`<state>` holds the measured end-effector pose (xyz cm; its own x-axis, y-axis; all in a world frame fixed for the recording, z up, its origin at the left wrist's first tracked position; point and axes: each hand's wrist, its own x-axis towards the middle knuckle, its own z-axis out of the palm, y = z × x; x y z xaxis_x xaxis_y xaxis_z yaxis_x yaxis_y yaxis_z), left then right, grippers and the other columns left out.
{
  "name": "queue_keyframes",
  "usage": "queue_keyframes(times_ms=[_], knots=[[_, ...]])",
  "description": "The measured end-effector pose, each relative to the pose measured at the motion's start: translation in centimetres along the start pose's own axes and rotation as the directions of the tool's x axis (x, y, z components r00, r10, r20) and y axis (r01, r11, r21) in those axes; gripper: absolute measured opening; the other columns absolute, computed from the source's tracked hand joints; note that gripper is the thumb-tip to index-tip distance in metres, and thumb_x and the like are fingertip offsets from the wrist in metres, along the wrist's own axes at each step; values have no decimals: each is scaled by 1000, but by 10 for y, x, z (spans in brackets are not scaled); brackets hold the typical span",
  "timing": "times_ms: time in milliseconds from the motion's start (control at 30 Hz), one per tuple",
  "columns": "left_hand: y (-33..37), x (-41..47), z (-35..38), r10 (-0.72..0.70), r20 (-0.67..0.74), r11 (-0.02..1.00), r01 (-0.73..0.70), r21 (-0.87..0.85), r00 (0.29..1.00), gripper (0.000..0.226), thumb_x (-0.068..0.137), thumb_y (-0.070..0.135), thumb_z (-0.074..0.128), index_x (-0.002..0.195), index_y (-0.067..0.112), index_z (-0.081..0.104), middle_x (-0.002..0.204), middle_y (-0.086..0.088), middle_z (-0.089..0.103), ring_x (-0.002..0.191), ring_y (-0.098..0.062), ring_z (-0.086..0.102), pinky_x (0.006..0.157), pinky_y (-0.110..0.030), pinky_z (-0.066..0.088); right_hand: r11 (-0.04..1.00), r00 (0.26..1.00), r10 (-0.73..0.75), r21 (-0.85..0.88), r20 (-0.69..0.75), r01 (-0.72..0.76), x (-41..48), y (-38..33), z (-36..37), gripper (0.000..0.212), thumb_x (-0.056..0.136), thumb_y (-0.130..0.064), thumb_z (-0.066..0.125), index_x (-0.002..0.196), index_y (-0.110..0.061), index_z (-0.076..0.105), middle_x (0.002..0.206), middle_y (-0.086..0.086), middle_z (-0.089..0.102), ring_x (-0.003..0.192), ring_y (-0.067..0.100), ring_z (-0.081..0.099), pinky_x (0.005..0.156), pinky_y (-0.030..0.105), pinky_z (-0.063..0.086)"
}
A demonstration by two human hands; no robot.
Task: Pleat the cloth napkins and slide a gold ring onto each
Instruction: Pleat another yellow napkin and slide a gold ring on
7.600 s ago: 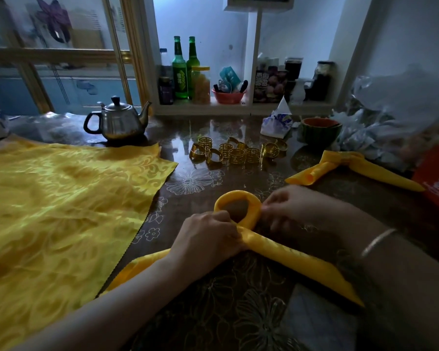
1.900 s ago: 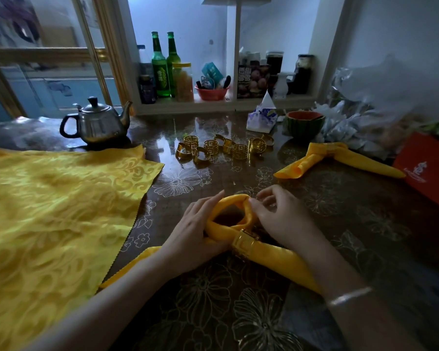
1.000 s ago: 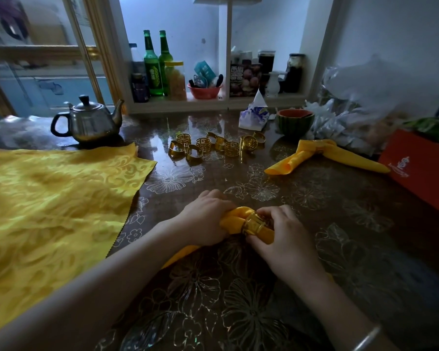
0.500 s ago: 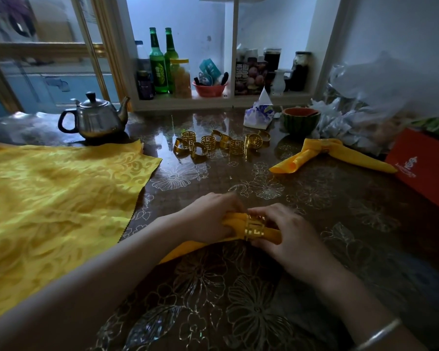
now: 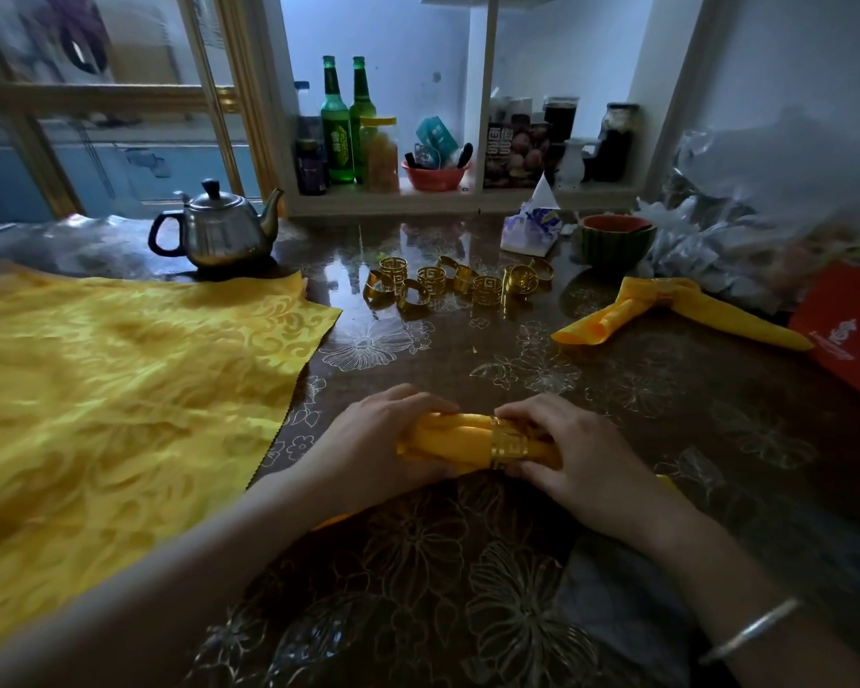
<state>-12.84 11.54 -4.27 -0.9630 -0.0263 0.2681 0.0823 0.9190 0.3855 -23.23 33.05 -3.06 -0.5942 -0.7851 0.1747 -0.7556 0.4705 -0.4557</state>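
At bench point(image 5: 616, 389) centre, toward 6 o'clock of the view, the napkin point(image 5: 448, 439) lay gathered into a thick roll, running 9 to 3 o'clock between the two hands. The left hand point(image 5: 383, 439) was closed round the folded end, fingers curled over the top. The right hand point(image 5: 582, 454) gripped the ring point(image 5: 508, 441), fingers above and thumb beneath. The ring already sat around the roll, just at 3 o'clock of the exposed fold. The napkin's tails ran on under the right hand and were largely hidden.

Step in hand, as judged: seating the ring on this napkin. One ringed napkin point(image 5: 666, 310) lay finished at 2 o'clock, near a red box point(image 5: 845, 335). Spare rings point(image 5: 458, 285) were clustered at 12 o'clock, well apart from the hands. An unfolded cloth point(image 5: 120, 389) covered the bench at 9 o'clock, its far corner near a teapot point(image 5: 219, 235) at 11 o'clock.

Next move, as judged: the ring wants drawing along the roll to its final seat while the left hand braces the fold against the pull. The piece could then be set beside the finished one. The fabric looked glossy, so the folds may slip or bunch unevenly inside the ring if the grip eases. The flat cloth awaits pleating after that.
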Motion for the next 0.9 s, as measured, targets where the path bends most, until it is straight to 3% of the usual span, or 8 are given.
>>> queue_keyframes(times_ms=[200, 300, 400, 500, 567, 667, 767, 900], knots=[[2, -5, 17, 17, -154, 997, -27, -66, 988, 24, 71, 43, 70, 92, 31, 67, 81, 19, 57, 74, -2, 57, 66, -27, 47, 997, 997, -78, 6, 26, 78, 7, -9, 5, 51, 79, -31, 77, 124, -36, 54, 118, -20, 53, 108, 1, 50, 96, 25, 43], [1, -2, 18, 24, -164, 996, -38, -82, 986, 27, 72, 37, 73, 97, 31, 68, 85, 17, 60, 78, -1, 58, 68, -25, 46, 992, 990, -127, -6, 55, 128, 12, -14, 8, 51, 81, -31, 75, 127, -34, 52, 121, -17, 53, 111, 2, 49, 98, 23, 39], [-1, -4, 12, 31, -66, 993, -39, -116, 997, 43, 72, 39, 79, 110, 29, 63, 97, 20, 60, 85, 5, 54, 73, -14, 41, 992, 990, -124, 23, 74, 122, 13, -10, 8, 53, 84, -30, 73, 132, -34, 51, 124, -18, 53, 113, 2, 50, 100, 26, 41], [-6, -10, -1, -107, 61, 933, 121, -340, 992, 63, 68, 62, 73, 122, 33, 57, 112, 19, 61, 96, 4, 60, 81, -12, 48, 994, 993, -94, 55, 70, 91, 9, -3, 4, 55, 84, -29, 72, 134, -35, 50, 125, -20, 52, 113, 0, 50, 99, 27, 43], [-9, -13, -8, -204, 85, 854, 220, -472, 975, 57, 74, 69, 64, 118, 34, 63, 108, 13, 67, 95, 1, 65, 81, -19, 52, 993, 995, -84, 90, 58, 78, 7, -1, 4, 56, 84, -28, 72, 134, -36, 49, 127, -20, 52, 114, -2, 49, 101, 27, 43], [-5, -9, -11, -269, 78, 883, 278, -379, 960, 49, 74, 65, 58, 108, 32, 70, 96, 15, 70, 89, 2, 65, 80, -23, 53, 994, 997, -57, 98, 42, 53, 3, 0, 7, 61, 84, -31, 73, 137, -40, 45, 132, -16, 50, 117, -2, 47, 102, 24, 41], [2, -1, -8, -292, 102, 925, 308, -223, 951, 34, 78, 53, 71, 106, 34, 71, 90, 17, 68, 83, 3, 62, 74, -17, 49, 999, 1000, 7, 50, -6, -7, 0, 3, 5, 72, 77, -41, 76, 138, -39, 40, 133, -17, 43, 117, -1, 44, 97, 20, 38], [7, 1, 0, -248, -1, 963, 246, -109, 969, 26, 76, 49, 74, 94, 31, 68, 81, 15, 64, 75, -1, 58, 67, -22, 48, 992, 991, 121, 45, -63, -118, -6, 10, -4, 60, 68, -46, 81, 117, -36, 47, 110, -20, 47, 92, -3, 51, 70, 12, 42]])
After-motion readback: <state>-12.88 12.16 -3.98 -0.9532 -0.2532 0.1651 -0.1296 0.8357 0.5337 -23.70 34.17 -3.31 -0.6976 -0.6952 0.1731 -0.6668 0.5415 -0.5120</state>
